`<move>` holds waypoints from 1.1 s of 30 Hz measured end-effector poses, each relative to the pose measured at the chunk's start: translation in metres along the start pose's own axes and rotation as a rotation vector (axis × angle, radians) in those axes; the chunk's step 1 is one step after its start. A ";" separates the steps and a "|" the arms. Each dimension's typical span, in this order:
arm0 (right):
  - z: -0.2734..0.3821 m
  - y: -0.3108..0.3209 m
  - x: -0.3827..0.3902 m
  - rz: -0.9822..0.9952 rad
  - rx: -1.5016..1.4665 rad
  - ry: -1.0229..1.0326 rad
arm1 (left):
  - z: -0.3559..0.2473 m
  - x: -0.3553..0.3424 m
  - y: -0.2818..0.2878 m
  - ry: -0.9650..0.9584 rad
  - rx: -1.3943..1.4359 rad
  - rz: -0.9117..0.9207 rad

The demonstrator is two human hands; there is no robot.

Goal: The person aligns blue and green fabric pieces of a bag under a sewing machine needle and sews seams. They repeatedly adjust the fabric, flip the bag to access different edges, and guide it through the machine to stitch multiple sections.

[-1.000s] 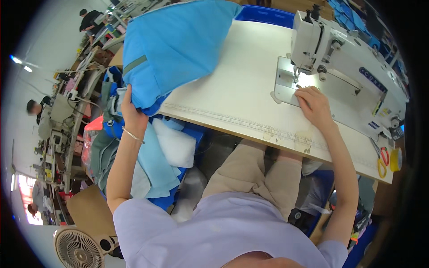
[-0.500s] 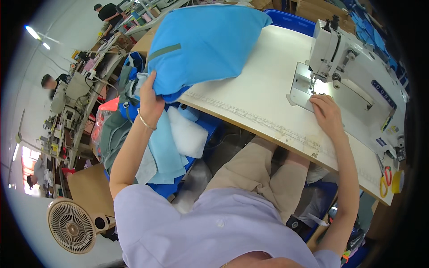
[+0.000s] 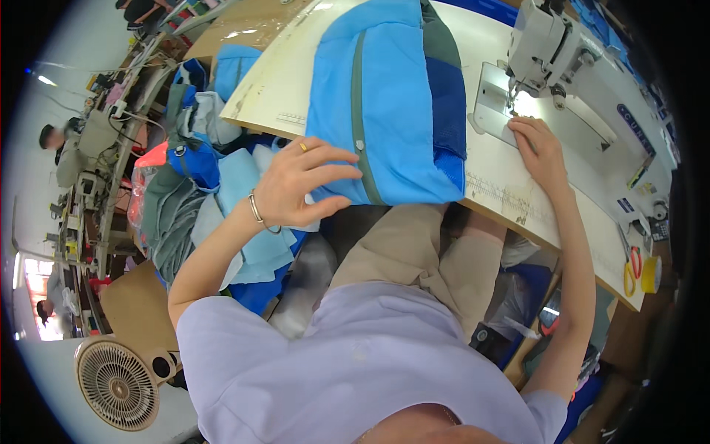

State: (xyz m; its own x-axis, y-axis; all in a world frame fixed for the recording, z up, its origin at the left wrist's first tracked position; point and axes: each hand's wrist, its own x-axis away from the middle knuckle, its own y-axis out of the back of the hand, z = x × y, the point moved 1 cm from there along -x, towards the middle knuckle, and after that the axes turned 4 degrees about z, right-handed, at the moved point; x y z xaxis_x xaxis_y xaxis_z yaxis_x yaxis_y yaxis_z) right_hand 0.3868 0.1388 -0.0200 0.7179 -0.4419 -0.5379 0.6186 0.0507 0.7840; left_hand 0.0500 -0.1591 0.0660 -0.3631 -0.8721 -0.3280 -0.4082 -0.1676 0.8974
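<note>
Left hand (image 3: 299, 181) at the near edge of the sewing table (image 3: 274, 96), fingers spread wide, tips pressing on the near left corner of the blue fabric piece (image 3: 384, 111). Thumb under the cloth edge, so a loose pinch, not a closed fist. Gold ring on one finger, thin bracelet on the wrist.

Blue fabric piece lying flat on the table, from the far edge down to the near edge, hanging a little over it. Grey strip running down its middle, darker blue mesh part on its right side.

Right hand (image 3: 538, 148) flat and open on the table, palm down, holding nothing, fingertips touching the metal plate (image 3: 494, 111) of the white sewing machine (image 3: 569, 66). Well apart from the left hand, just right of the fabric.

Heap of blue and grey cloth (image 3: 214, 207) below the table's left edge. Small fan (image 3: 118, 383) on the floor near the lower left. Red scissors (image 3: 634, 260) and yellow tape roll (image 3: 651, 274) at the table's right end.
</note>
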 end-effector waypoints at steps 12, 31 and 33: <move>0.133 -0.060 -0.032 0.089 -0.115 0.115 | 0.036 -0.110 -0.052 -0.234 -0.010 0.048; 0.158 -0.090 -0.045 -0.145 0.126 -0.079 | -0.023 0.030 -0.020 -0.293 -0.509 -0.198; 0.158 -0.089 -0.045 -0.151 0.106 -0.108 | -0.019 0.027 -0.020 -0.249 -0.488 -0.189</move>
State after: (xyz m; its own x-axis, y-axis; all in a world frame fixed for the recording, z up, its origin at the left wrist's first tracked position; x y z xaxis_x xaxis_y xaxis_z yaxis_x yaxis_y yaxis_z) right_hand 0.2491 0.0128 -0.0173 0.5779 -0.5313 -0.6195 0.6753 -0.1149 0.7285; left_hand 0.0638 -0.1883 0.0449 -0.5314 -0.6818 -0.5028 -0.0731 -0.5544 0.8290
